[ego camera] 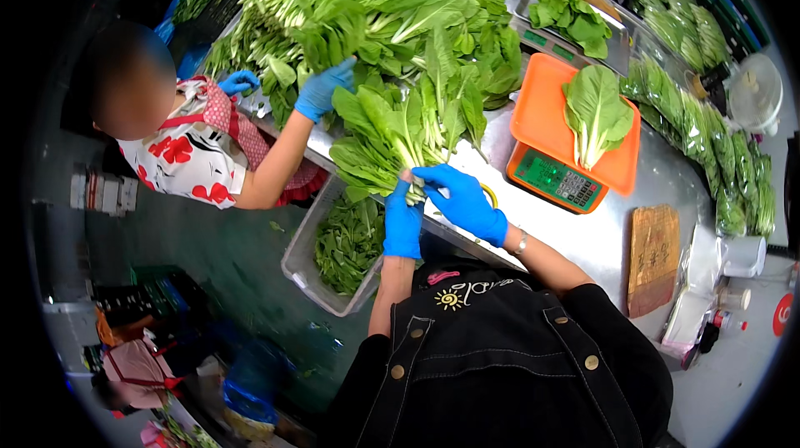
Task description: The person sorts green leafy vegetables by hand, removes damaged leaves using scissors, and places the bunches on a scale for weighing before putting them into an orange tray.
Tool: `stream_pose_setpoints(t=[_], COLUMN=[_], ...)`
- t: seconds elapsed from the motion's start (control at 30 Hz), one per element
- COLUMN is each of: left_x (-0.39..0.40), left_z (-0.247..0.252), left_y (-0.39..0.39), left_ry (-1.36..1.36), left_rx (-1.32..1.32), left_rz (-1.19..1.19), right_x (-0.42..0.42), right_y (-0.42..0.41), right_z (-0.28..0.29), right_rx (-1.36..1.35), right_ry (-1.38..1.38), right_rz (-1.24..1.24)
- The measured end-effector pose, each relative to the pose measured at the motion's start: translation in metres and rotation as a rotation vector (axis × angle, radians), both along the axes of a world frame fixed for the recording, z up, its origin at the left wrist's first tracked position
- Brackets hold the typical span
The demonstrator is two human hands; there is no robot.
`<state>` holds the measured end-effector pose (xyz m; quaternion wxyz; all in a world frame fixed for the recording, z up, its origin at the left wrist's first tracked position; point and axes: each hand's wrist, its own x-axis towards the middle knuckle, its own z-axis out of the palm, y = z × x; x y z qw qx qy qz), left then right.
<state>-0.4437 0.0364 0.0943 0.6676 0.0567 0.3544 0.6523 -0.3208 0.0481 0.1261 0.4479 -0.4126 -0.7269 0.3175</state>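
Both my hands wear blue gloves at the near edge of a metal table. My left hand grips the pale stems of a bunch of leafy greens, whose leaves spread away from me. Beside it, my right hand bends over the stem ends with its fingertips at the bunch; whether they pinch anything is not plain. A big pile of leafy greens lies beyond. To the right, one leafy head rests on the orange pan of a digital scale.
Below the table edge stands a plastic crate holding leaves. A gloved co-worker handles greens at left. Bagged greens, a second scale, a cardboard piece and a fan are on the right. Other people's hands appear at the top.
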Motion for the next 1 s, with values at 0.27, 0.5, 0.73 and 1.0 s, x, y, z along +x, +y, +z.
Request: stream_pose_setpoints(t=[0.27,0.5,0.73,1.0], left_x=[0.055,0.11,0.147,0.166], left_z=[-0.001,0.012,0.027,0.035], left_y=[-0.008,-0.012,-0.03,-0.072], left_ry=[0.081,0.083,0.156,0.533], left_rx=[-0.004,0.045,0.091,0.223], left_rz=[-0.268,-0.49,-0.607,-0.809], right_x=[0.056,0.103,0.168,0.222], right_y=[-0.018,-0.065,-0.128,-0.138], right_z=[-0.01,0.008,0.009,0.019], right_rx=[-0.537,-0.277,-0.474,-0.623], right_ry=[0.43,0.449,0.069,0.221], right_rz=[-0.204,-0.461,-0.114,-0.202])
